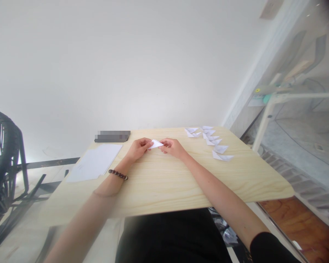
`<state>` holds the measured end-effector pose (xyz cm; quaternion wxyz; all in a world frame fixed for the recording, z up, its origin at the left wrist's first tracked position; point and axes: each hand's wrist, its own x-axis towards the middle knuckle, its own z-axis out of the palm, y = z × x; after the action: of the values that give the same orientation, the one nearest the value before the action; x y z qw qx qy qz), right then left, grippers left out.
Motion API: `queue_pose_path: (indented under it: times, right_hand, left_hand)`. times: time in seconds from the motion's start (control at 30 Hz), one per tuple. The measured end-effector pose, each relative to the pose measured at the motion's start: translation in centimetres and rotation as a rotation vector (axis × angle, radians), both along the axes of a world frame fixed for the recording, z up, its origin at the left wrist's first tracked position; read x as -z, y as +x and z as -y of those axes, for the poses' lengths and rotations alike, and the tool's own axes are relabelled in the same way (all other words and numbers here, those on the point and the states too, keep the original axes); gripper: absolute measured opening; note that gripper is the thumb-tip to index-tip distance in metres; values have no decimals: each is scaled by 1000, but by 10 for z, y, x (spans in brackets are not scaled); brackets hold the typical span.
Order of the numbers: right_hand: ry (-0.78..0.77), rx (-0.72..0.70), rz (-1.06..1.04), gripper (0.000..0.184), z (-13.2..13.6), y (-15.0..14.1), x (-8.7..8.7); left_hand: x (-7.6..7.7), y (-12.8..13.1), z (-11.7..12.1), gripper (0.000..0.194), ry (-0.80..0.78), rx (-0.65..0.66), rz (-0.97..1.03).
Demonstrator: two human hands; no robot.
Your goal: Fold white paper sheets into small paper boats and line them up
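A small folded piece of white paper is held between both hands over the far middle of a light wooden table. My left hand, with a dark bead bracelet on its wrist, pinches the paper's left end. My right hand pinches its right end. Both hands have their fingers closed on the paper.
Several folded white paper pieces lie in rows at the table's far right. A stack of flat white sheets lies at the left, with a dark flat object behind it. A black wicker chair stands at the left. A white wall lies behind.
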<state>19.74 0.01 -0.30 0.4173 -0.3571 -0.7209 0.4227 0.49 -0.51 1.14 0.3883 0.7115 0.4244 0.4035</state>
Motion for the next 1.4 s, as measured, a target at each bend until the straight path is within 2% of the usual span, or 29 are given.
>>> queue_pose_path:
  times: [0.17,0.37,0.47,0.73,0.93,1.1,1.4]
  right_hand:
    - [14,16,31,22,0,0,1]
    - [1,43,60,22,1,-1,2]
    - [26,55,87,19,2,-1,0]
    - [156,106,179,16,6,-3,-6]
    - [349,188,347,9,8,-4,-8]
    - [391,223,360,10,11,-6,-10]
    - [547,259,432,8,18,-11,-14]
  left_hand:
    - [0,4,2,38,-83,23,64]
    - [1,2,1,37,21,2,-31]
    - [2,0,1,37,33,31,-79]
    - [3,-2,1,35,78,73,-169]
    - [4,-2,2,34,57,113,-193]
    - [1,2,5,35,-5,141,-119]
    - [-5,8,7,43,-212,161,110]
